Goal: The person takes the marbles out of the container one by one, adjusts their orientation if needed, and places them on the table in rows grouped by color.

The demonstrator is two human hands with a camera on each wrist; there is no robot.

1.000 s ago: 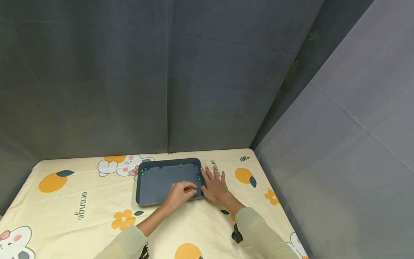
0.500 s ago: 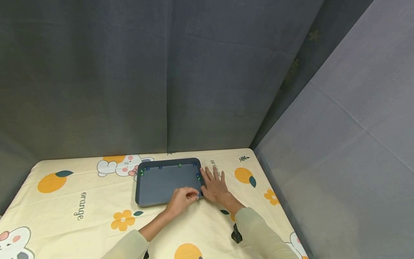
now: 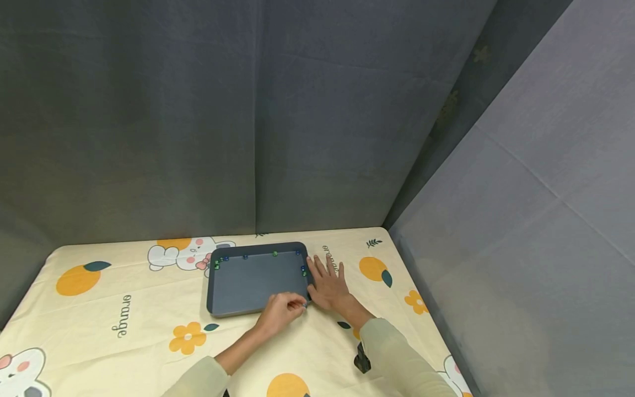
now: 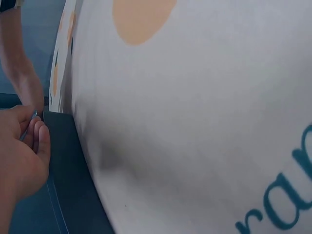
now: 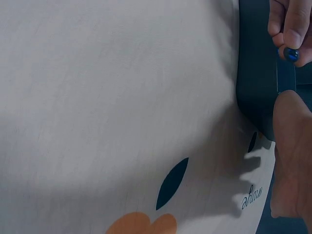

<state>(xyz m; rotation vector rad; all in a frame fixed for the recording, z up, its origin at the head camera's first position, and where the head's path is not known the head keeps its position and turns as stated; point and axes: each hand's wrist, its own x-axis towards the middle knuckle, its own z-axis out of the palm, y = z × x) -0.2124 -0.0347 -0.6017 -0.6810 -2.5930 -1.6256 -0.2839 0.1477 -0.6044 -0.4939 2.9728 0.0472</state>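
In the head view a dark grey rectangular tray (image 3: 250,284) lies on the cloth, with small green and blue marbles along its far, left and right sides. My left hand (image 3: 280,314) is at the tray's near right corner, pinching a blue marble (image 5: 291,54) between thumb and fingertips, as the right wrist view shows. The left wrist view catches that left hand (image 4: 24,151) from the side, over the tray's wall. My right hand (image 3: 329,288) lies flat with spread fingers against the tray's right edge; its thumb points toward the left fingertips.
Among the marbles in the tray are a green marble (image 3: 275,254) and a blue marble (image 3: 245,257) along the far wall. A cream cloth (image 3: 149,325) printed with oranges and rabbits covers the table. Grey curtain panels (image 3: 317,165) stand behind and at the right.
My left hand has moved nearer the person and slightly right, bringing the blue marble from inside the tray to its near right corner. The right hand has stayed in place.
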